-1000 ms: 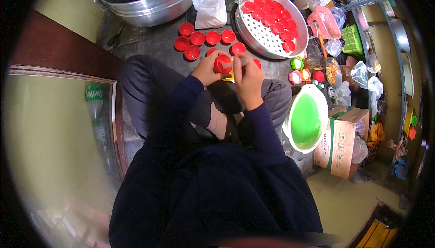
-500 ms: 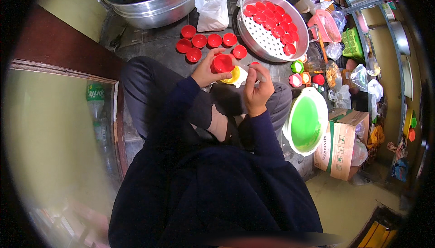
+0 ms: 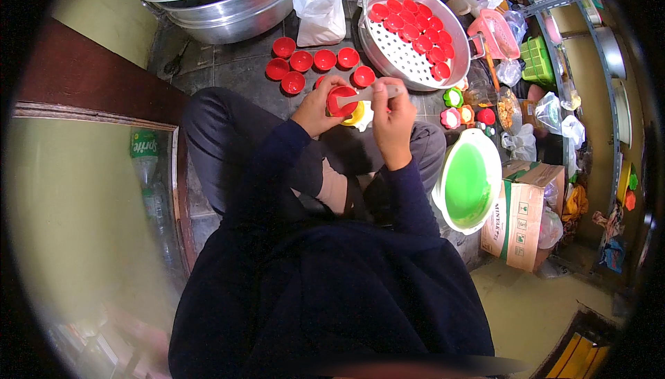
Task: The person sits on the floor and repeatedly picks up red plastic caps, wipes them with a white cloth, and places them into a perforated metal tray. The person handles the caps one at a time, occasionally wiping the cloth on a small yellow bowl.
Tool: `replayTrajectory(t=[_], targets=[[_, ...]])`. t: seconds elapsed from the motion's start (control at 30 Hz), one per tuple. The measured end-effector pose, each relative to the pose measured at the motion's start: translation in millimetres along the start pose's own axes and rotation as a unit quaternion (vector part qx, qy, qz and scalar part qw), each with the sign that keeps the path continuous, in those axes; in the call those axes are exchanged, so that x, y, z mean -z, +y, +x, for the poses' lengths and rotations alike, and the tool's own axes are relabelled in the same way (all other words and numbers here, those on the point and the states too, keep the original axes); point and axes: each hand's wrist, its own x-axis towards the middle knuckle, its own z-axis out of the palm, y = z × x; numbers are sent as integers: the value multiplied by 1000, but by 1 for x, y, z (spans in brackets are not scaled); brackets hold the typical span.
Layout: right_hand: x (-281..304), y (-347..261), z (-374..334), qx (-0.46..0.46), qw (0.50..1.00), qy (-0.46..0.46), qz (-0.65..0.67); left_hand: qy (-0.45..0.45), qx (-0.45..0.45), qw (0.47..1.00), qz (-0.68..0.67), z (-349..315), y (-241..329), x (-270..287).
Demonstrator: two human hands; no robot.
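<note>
In front of my crossed legs, my left hand is closed around a small red cup, its mouth tilted toward me. My right hand grips a pale, flat-handled utensil by its handle. The utensil's other end reaches into the cup, so the kind of its tip is hard to make out. Just below the cup, a yellow round thing with a white scalloped edge shows partly. Several more red cups stand on the dark tiles beyond my left hand.
A perforated metal steamer tray holds many red cups. Big lidded aluminium pot and white plastic bag are at far left. At right are a white basin of green liquid, a cardboard box, coloured moulds and a metal shelf.
My right hand has brought the utensil across to the red cup, and its end now lies inside the cup. My left hand keeps hold of the cup.
</note>
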Motion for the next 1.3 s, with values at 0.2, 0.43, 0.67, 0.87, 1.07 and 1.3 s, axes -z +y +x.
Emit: replayTrajectory(t=[0.2, 0.43, 0.67, 0.87, 1.07, 1.3], targets=[[-1, 0, 2, -3, 994, 70, -85, 19, -38, 990, 136, -1, 0, 1], [-4, 0, -7, 5, 987, 66, -148, 21, -56, 982, 180, -2, 0, 1], [-13, 11, -17, 65, 989, 37, -125, 9, -22, 985, 170, -2, -5, 1], [7, 45, -19, -30, 987, 128, -95, 39, 75, 967, 239, -2, -12, 4], [-5, 98, -29, -68, 989, 94, -92, 44, 172, 883, 434, -6, -23, 15], [-14, 127, -41, -130, 988, -5, -87, -51, 264, 845, 462, -7, -36, 12]])
